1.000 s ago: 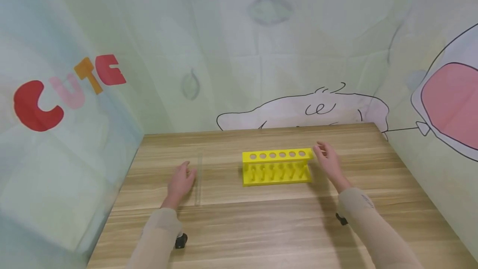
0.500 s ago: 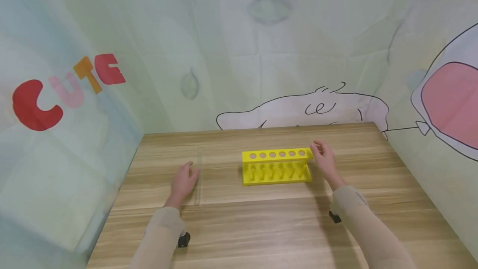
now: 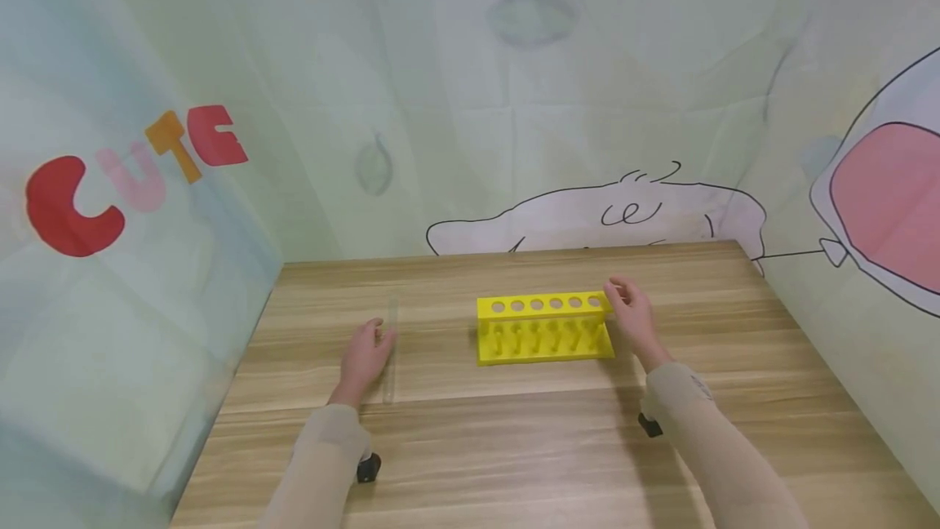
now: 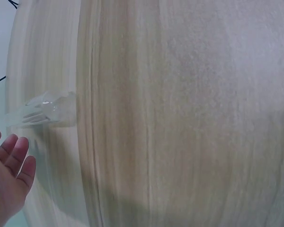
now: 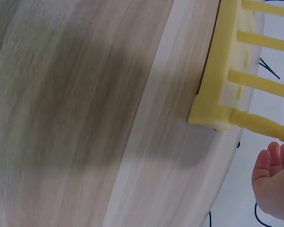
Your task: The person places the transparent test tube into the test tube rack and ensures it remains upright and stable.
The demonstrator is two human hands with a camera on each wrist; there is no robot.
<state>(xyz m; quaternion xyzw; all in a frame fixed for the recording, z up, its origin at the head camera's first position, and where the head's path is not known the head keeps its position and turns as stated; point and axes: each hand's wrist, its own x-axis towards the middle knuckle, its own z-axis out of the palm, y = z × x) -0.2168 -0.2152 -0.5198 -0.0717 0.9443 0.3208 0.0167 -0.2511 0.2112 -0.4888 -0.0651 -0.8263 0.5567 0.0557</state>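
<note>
A clear test tube (image 3: 389, 388) lies lengthwise on the table, left of centre. My left hand (image 3: 363, 359) is just left of it, fingers relaxed, with the thumb side over or against the tube; contact is unclear. In the left wrist view the tube's open end (image 4: 64, 109) shows beyond the loosely bent fingers (image 4: 20, 150). A yellow test tube rack (image 3: 545, 357) stands upright near the middle, its holes and pegs bare. At its upper right end is my right hand (image 3: 633, 318), fingertips overlapping the corner. In the right wrist view the fingers (image 5: 262, 163) extend beside the end peg.
The wood-grained table (image 3: 507, 447) reaches back to a printed cloth backdrop (image 3: 441, 104) with coloured letters and cartoon outlines. Bare tabletop lies between the tube and the rack. A small black device (image 3: 369, 468) sits under the left cuff, another (image 3: 649, 425) under the right.
My right hand has shifted left, up to the end of the rack. The left hand has slid slightly right, closer to the test tube. Rack and tube stay in place.
</note>
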